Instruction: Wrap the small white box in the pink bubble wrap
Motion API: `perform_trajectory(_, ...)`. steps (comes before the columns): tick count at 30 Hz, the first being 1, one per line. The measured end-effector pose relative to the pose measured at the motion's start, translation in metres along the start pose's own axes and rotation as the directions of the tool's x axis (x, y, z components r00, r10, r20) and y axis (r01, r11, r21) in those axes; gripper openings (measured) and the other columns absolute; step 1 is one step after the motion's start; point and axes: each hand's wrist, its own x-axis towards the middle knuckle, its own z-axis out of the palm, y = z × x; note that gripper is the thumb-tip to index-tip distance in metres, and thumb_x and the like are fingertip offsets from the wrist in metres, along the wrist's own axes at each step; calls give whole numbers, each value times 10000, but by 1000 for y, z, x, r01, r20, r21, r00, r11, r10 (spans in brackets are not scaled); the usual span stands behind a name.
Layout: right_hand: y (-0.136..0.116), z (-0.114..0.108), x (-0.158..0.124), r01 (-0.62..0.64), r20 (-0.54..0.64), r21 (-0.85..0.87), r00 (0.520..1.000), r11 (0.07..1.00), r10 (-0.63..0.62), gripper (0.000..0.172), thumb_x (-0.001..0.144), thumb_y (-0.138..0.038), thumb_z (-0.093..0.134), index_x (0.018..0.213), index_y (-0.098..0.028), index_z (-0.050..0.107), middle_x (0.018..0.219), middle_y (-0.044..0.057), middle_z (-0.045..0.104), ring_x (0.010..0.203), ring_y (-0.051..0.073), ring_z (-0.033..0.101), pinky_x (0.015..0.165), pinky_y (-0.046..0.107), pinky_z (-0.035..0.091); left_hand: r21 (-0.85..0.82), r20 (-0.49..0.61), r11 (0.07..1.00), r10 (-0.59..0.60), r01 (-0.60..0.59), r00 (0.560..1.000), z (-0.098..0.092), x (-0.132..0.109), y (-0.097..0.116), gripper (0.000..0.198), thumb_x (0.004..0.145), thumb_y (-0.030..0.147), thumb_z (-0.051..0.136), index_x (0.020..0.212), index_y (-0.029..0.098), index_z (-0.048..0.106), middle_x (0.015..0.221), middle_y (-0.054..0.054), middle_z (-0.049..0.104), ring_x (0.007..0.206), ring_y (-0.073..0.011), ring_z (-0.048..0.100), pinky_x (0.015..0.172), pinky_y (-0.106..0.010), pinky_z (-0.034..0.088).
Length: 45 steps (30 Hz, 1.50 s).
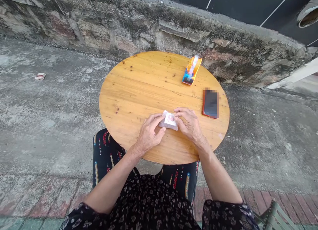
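Observation:
A small packet [170,120], wrapped in clear, cloudy plastic with a white printed card or label showing on top, lies at the near middle of the round wooden table [139,97]. My left hand [149,132] holds its left end, with the thumb at the near edge and the fingers at the far edge. At the right end, the fingers and thumb of my right hand [189,125] grip the plastic and cover that corner. What is inside the wrapping is too small to make out.
A yellow and blue tape dispenser [191,71] stands near the table's far right edge. Closer on the right lies a phone [210,104] in a red case. A stone wall [124,28] runs behind the table. A small white and red box [40,76] is on the concrete ground at left.

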Motion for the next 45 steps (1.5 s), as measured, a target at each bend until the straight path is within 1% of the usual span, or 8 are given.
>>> perform_trajectory(6, 2, -3, -8, 21, -67, -19, 998, 1000, -22, 107, 919, -234, 583, 952, -239, 684, 1089, 69, 706, 1013, 224, 658, 878, 409, 424, 11, -6, 1000, 15, -15, 1000, 1, -1, -2, 398, 847, 184, 578, 1244, 181, 587, 1254, -125, 590, 1165, -258, 579, 1002, -447, 491)
perform_trajectory(13, 2, 0, -25, -124, -125, 12, 984, 992, 125, 94, 924, -232, 578, 889, -235, 666, 1022, 43, 718, 950, 207, 670, 852, 393, 437, 32, -3, 999, 32, -32, 999, 1, -2, -4, 381, 847, 178, 589, 1228, 184, 599, 1233, -113, 604, 1156, -256, 582, 1004, -442, 491)
perform_trajectory(17, 1, -2, -31, -138, -132, 6, 982, 990, 138, 117, 935, -228, 563, 931, -237, 679, 1040, 45, 708, 977, 205, 654, 886, 398, 440, 10, -8, 1000, 26, -25, 1000, -2, -1, -2, 355, 856, 193, 599, 1210, 176, 610, 1221, -110, 611, 1156, -246, 582, 1013, -440, 487)
perform_trajectory(24, -6, -6, -18, -46, -23, -44, 999, 998, 45, 258, 971, -233, 495, 1152, -259, 676, 1151, 73, 647, 1038, 222, 594, 875, 404, 443, -113, -106, 989, -112, 100, 988, 1, 9, 7, 292, 879, 240, 622, 1165, 183, 629, 1168, -77, 636, 1052, -192, 621, 946, -368, 522)
perform_trajectory(31, -7, -4, -6, -55, 93, -60, 994, 997, 60, 311, 987, -270, 451, 1197, -235, 678, 1267, 110, 590, 1118, 257, 548, 918, 445, 410, -127, -53, 987, -110, 103, 993, 9, 11, 6, 307, 881, 222, 615, 1185, 183, 625, 1170, -84, 634, 1070, -197, 609, 947, -372, 517)
perform_trajectory(37, -1, -4, -9, -47, 28, -4, 998, 999, 47, 276, 963, -259, 480, 1120, -250, 706, 1258, 103, 592, 1092, 251, 572, 902, 448, 405, -97, -46, 992, -84, 79, 995, 9, 9, 6, 303, 886, 231, 603, 1186, 189, 619, 1173, -88, 627, 1078, -208, 605, 961, -397, 513)
perform_trajectory(43, 1, -4, -13, -52, -75, -37, 996, 998, 50, 175, 900, -234, 582, 1023, -239, 707, 1193, 79, 636, 1034, 236, 610, 895, 430, 417, -87, -50, 994, -76, 71, 996, 9, 8, 7, 288, 888, 227, 596, 1171, 185, 624, 1147, -88, 629, 1060, -201, 604, 944, -381, 517)
perform_trajectory(45, 0, -5, -12, -37, -82, -45, 996, 998, 34, 153, 888, -247, 613, 1011, -235, 704, 1172, 78, 648, 1023, 236, 617, 882, 422, 428, -86, -56, 994, -70, 65, 996, 8, 8, 7, 286, 886, 225, 596, 1168, 184, 624, 1133, -84, 630, 1044, -196, 606, 935, -372, 519)
